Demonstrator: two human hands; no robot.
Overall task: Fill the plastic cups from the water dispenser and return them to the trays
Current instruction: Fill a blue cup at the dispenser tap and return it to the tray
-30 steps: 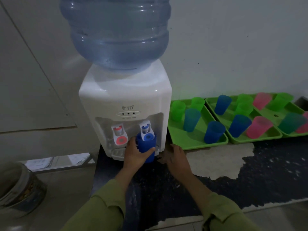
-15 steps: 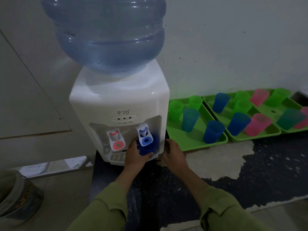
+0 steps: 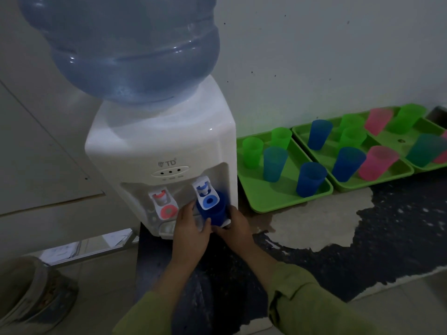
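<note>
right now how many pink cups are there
3. Pink cup front right in the middle tray; pink cup back left in the right tray; pink cup cut off at the picture's right edge. More may lie out of view.

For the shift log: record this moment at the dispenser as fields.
cup: blue plastic cup, upright under the blue tap
dispenser: white water dispenser, large blue water bottle on top
left hand grip: curled round the cup's left side
right hand grip: holds the cup's right side
water flow: cannot tell
nearest tray: green plastic tray, four upright cups on it
</note>
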